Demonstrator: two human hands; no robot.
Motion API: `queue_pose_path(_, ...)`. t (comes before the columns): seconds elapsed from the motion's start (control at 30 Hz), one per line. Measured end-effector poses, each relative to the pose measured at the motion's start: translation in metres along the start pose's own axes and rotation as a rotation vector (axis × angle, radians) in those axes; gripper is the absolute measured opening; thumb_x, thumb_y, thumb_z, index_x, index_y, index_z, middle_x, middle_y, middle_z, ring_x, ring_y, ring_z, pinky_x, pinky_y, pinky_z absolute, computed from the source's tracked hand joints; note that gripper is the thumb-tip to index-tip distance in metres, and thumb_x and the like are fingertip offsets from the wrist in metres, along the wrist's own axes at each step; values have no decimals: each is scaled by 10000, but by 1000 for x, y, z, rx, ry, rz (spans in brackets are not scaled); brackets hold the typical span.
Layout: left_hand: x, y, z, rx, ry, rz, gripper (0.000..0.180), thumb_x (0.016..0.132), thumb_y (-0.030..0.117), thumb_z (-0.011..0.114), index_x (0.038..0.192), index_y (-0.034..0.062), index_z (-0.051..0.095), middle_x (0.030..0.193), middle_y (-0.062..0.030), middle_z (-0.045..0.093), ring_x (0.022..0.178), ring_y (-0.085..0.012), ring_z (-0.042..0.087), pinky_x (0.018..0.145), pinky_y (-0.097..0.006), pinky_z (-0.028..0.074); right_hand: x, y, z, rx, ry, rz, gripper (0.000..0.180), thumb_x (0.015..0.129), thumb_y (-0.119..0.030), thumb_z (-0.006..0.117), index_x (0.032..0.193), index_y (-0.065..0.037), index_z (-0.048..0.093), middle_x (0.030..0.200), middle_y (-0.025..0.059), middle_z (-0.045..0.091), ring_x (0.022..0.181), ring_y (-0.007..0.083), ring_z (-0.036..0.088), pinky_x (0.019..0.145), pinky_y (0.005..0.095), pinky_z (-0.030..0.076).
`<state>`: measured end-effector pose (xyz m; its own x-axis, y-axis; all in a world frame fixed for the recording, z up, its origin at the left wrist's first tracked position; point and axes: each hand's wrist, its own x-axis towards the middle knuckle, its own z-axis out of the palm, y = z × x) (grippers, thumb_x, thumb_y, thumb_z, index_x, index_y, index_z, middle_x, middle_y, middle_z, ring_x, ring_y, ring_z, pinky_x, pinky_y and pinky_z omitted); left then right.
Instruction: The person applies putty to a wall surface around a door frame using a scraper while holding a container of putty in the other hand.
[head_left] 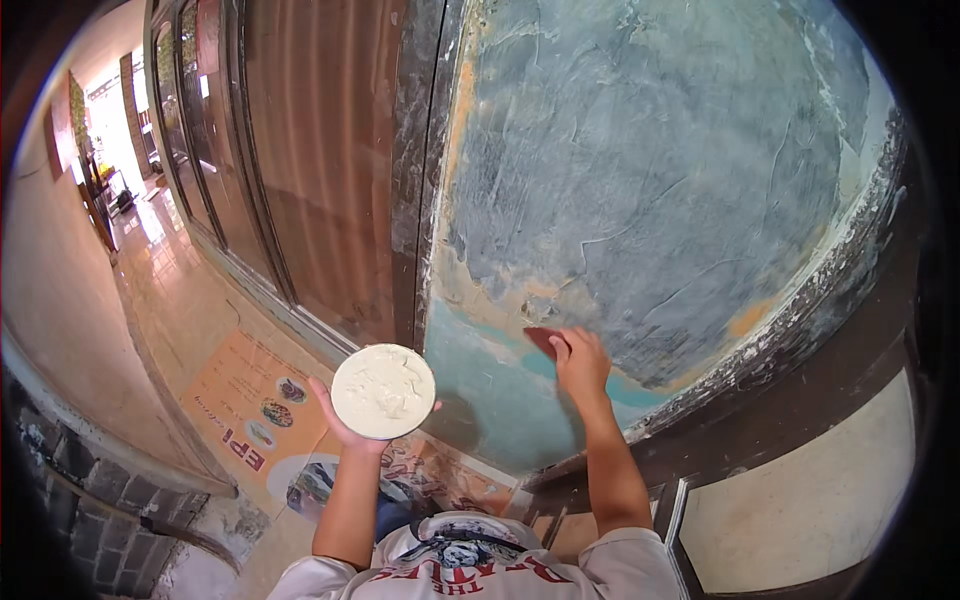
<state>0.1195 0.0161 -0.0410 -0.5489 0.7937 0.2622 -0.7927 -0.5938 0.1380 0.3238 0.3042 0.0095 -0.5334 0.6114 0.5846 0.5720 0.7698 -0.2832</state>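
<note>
Clearly, wet filler is sitting over a printed mat

Right now the left hand (345, 420) is cupping a round plate of pale putty (383, 391) from below, fingers spread under its rim, holding it level just left of the patched wall (640, 180). The right hand (582, 362) is pressing a small reddish scraper (543, 341) flat against that wall, fingers curled and closed over the blade's back, at the lower edge of the grey skim coat where the teal paint is showing.

Several things are looking risky. The plate is resting on an open palm rather than being gripped, so if attention is going to the wall, it is likely to tip, and the putty would be sliding off onto the printed floor mat (262, 410) lying below the wall's left corner. The scraper is working close to the flaking dark trim (800, 300) running along the wall's right and lower edge; pushing too hard there could be lifting loose paint into the fresh coat. The blade is mostly hidden under the fingers, so I cannot tell how much putty it is carrying; an overloaded edge would be dripping down the wall. The dark door frame (415, 180) to the wall's left is also within smearing reach.
</note>
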Motion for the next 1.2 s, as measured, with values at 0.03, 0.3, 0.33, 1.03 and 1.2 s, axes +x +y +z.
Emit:
queue_pose_path(0.03,-1,0,0,-131,44,4,1043,871,915,396,1522,109,518,1593,-177,470,1385,-516,478,1010,-895,307,-6,3,2,14,-26,-15,176,973,-276,683,1056,-131,738,1036,46,707,995,343,645,775,499,535)
queue_pose_path(0.3,2,-3,2,-32,68,6,1056,868,921,385,1533,109,504,1605,-173,455,1401,-515,464,1015,-903,291,-1,7,7,-83,4,14,147,966,-259,695,1044,-141,736,1041,36,716,1000,340,650,760,511,556)
queue_pose_path(0.33,2,-2,3,-105,104,-7,1089,842,952,354,1560,141,457,1620,-190,420,1416,-541,431,1008,-922,273,3,6,1,-37,52,9,162,961,-255,701,1051,-125,739,1028,49,713,986,349,644,762,506,548)
queue_pose_path(1.03,8,-27,32,-59,79,-110,1127,831,974,307,1581,140,426,1630,-205,391,1413,-546,430,1001,-928,276,3,-33,-94,355,-7,-170,118,887,-115,745,994,-65,744,959,81,707,927,335,629,816,436,510)
queue_pose_path(1.2,14,-31,50,-62,85,-128,1086,855,945,338,1593,151,418,1636,-186,404,1423,-547,424,1007,-926,255,-2,-77,-138,174,30,-597,274,762,-47,762,1018,-141,744,993,16,688,899,273,612,751,416,478)
